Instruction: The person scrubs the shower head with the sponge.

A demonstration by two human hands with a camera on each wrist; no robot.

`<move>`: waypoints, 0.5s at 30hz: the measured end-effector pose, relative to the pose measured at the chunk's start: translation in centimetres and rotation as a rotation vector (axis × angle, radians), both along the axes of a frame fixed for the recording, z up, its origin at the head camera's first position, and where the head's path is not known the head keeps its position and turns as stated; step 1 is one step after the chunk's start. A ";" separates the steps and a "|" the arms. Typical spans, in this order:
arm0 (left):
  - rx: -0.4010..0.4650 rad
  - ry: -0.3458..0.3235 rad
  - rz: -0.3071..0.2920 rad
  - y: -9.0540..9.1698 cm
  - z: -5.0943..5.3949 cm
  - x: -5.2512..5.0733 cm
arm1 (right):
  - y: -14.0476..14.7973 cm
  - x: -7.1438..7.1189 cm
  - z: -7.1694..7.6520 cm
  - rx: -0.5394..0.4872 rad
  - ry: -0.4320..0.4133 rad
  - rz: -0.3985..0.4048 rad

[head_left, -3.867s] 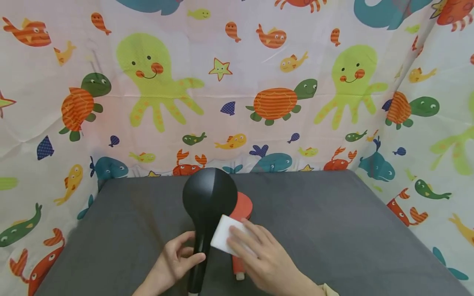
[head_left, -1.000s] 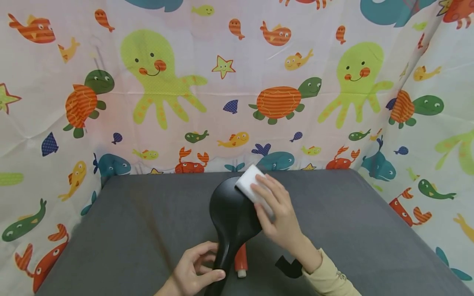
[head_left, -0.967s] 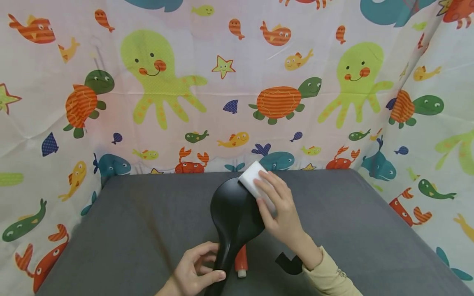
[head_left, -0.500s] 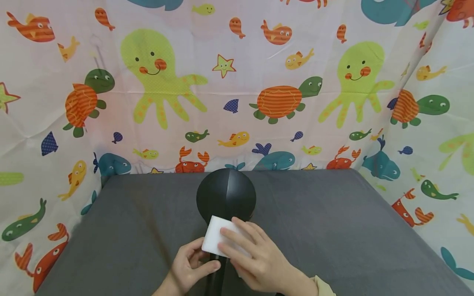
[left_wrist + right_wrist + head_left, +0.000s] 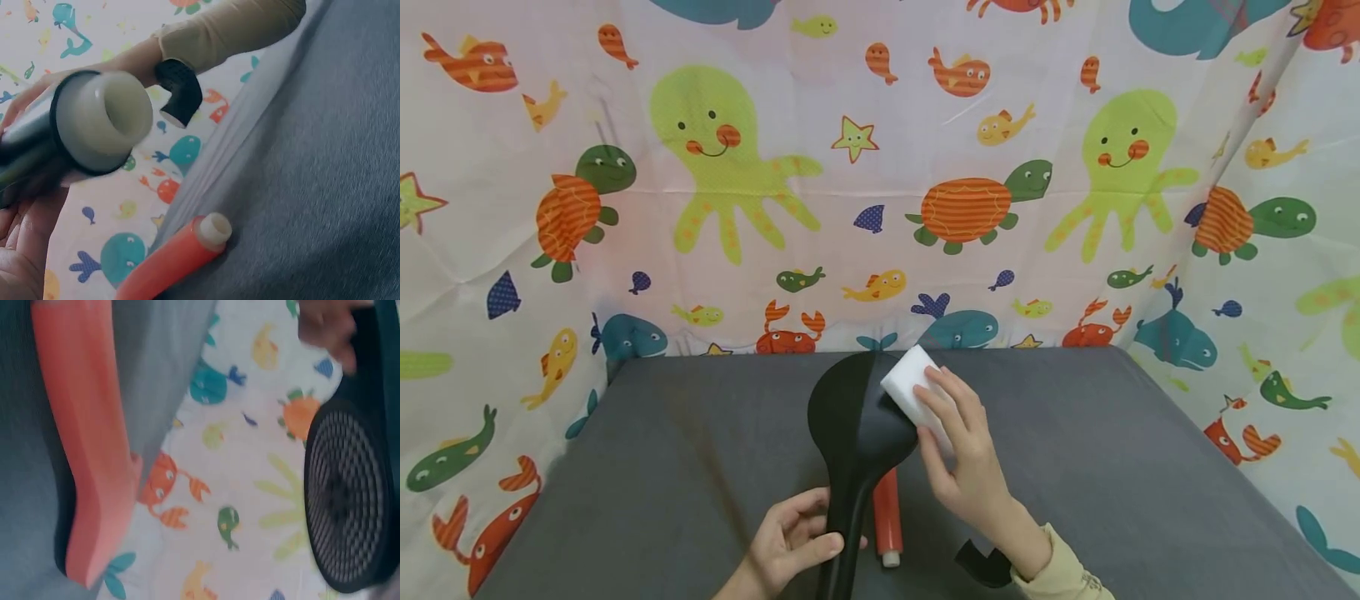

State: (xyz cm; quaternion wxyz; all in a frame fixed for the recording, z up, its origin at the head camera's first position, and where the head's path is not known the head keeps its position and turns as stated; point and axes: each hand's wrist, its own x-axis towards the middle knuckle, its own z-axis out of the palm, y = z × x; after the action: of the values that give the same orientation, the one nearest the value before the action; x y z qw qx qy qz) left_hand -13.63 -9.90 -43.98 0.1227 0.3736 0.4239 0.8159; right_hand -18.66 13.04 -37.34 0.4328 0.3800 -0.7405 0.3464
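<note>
My left hand (image 5: 793, 542) grips the handle of a black shower head (image 5: 842, 425) and holds it raised, back side up. Its pale hollow connector (image 5: 125, 112) faces the left wrist camera. In the right wrist view the round spray face (image 5: 344, 494) is seen side-on. Between fingers and thumb, my right hand (image 5: 970, 462) holds a white sponge (image 5: 908, 379) against the upper right rim of the black head. Under it, a red shower head (image 5: 887, 521) lies on the table, its head hidden in the head view.
A dark grey cloth (image 5: 700, 442) covers the table. Behind and at the sides hangs a white curtain (image 5: 880, 167) printed with sea animals. A black curved piece (image 5: 983, 565) sits by my right cuff.
Half a second ago the sponge was at the black shower head's neck; now it is up at the rim. The shower head has swung slightly, uncovering the red handle.
</note>
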 end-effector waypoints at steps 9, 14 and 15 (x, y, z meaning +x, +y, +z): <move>0.061 -0.133 -0.123 0.0 0.1 0.1 | -2.8 2.2 -1.3 0.123 0.281 0.165; 0.031 -0.151 -0.143 -0.2 -0.1 0.1 | -2.3 1.8 -1.0 0.112 0.278 0.138; 0.032 -0.152 -0.146 -0.2 -0.1 0.1 | -2.0 1.4 -0.9 0.092 0.261 0.125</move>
State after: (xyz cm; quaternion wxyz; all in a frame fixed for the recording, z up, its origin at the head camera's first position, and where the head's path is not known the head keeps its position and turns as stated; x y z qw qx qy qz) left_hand -13.51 -10.13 -44.13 0.2077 0.3425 0.3719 0.8374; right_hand -17.21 11.04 -38.20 0.4851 0.4865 -0.6679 0.2862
